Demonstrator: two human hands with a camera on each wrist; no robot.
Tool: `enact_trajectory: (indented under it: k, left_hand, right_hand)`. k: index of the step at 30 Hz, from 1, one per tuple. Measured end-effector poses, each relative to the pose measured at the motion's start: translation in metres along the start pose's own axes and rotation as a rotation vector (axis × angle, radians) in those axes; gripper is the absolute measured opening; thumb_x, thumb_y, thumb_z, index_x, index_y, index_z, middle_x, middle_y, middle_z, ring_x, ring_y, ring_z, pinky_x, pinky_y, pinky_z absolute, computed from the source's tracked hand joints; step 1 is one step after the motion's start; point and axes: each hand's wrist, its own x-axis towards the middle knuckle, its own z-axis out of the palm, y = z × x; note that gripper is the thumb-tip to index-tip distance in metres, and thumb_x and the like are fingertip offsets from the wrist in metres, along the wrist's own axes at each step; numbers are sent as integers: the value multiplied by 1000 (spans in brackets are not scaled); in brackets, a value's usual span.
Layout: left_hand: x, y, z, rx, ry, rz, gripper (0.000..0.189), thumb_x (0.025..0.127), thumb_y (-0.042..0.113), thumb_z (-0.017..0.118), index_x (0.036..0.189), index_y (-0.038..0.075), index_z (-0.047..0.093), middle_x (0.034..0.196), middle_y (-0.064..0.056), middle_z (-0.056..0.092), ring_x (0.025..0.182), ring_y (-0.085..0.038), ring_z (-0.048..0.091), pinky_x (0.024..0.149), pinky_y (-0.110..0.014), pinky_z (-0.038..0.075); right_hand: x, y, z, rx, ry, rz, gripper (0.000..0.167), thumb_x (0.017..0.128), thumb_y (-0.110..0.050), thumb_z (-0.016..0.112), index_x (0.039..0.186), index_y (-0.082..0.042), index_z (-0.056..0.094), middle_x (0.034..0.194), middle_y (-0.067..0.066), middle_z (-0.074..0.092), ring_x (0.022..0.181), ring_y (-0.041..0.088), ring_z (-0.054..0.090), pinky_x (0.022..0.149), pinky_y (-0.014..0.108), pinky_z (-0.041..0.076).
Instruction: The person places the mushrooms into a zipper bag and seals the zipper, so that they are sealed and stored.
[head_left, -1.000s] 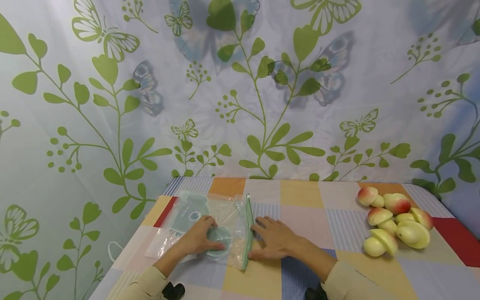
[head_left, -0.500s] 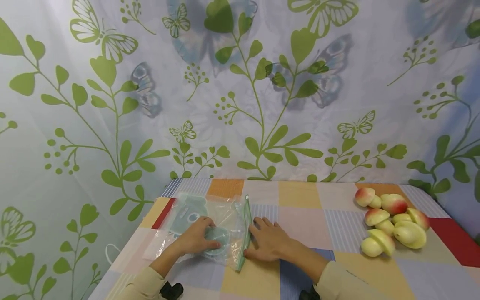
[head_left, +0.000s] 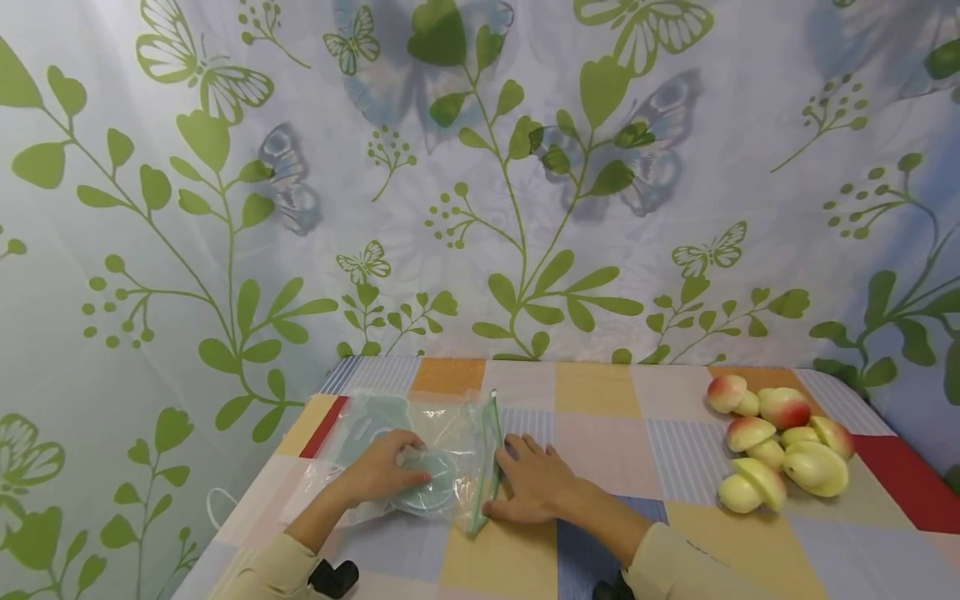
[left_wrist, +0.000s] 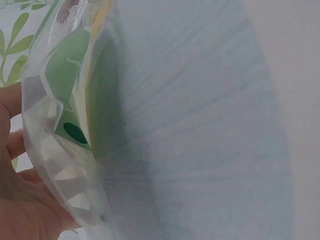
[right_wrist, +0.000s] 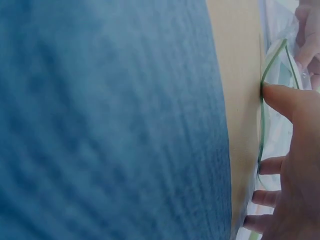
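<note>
A clear zip-top bag (head_left: 450, 417) with pale green printed patches and a green zip edge (head_left: 489, 467) lies on the table. My left hand (head_left: 382, 467), curled with thumb and fingers apart at the tips, grips the bag's upper film over its printed middle. In the left wrist view the film of the bag (left_wrist: 60, 145) bulges up beside the fingers (left_wrist: 17, 142). My right hand (head_left: 536, 479) rests along the zip edge, fingers spread. The right wrist view shows its thumb (right_wrist: 282, 97) touching the zip strip, whose two green lines part at one end.
Several peach-coloured, mushroom-shaped pieces (head_left: 780, 442) sit together at the table's right side. A patchwork cloth (head_left: 600, 450) covers the table. Behind it hangs a leaf-and-butterfly curtain (head_left: 525, 208). A white cord loop (head_left: 217, 508) shows at the left edge.
My left hand has shifted slightly left and up, and the film beneath it has risen and creased. The right hand stays at the zip edge, having slid a little left.
</note>
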Motion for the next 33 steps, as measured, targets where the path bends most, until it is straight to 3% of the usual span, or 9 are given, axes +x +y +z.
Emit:
enact_trajectory:
  k: [6, 15, 24, 28, 33]
  left_hand:
    - [-2, 0, -4, -53, -13, -5, 51, 87, 25, 85, 131, 8, 65, 143, -17, 54, 135, -43, 45, 111, -65, 37]
    - [-2, -5, -7, -17, -37, 92, 50, 94, 24, 78, 138, 5, 62, 149, -22, 49, 139, -48, 40, 113, -68, 31]
    - [2, -3, -8, 12, -108, 279, 52, 98, 6, 69, 148, 6, 55, 152, -12, 51, 142, -40, 42, 114, -64, 34]
    - [3, -2, -9, -15, -142, 306, 53, 99, 1, 66, 150, 6, 53, 151, -8, 54, 140, -36, 46, 111, -63, 38]
    - [6, -1, -9, -60, -180, 314, 65, 99, -6, 62, 158, 12, 43, 158, -9, 45, 139, -40, 46, 106, -69, 40]
  right_hand:
    - [1, 2, 2, -8, 12, 4, 87, 89, -72, 61, 145, -6, 53, 154, 22, 41, 140, 50, 39, 105, 74, 38]
    - [0, 1, 2, -5, 20, -7, 88, 89, -72, 61, 145, -5, 53, 153, 22, 41, 140, 51, 39, 104, 74, 38]
    - [3, 5, 10, -32, 38, -25, 90, 88, -77, 57, 144, -6, 54, 152, 22, 42, 138, 50, 41, 101, 75, 40]
    - [3, 8, 13, -21, 49, -36, 91, 89, -78, 55, 143, -6, 54, 151, 22, 42, 138, 51, 41, 101, 77, 39]
    - [4, 8, 15, -41, 52, -30, 90, 89, -78, 55, 145, -7, 54, 151, 20, 42, 139, 49, 41, 101, 75, 40]
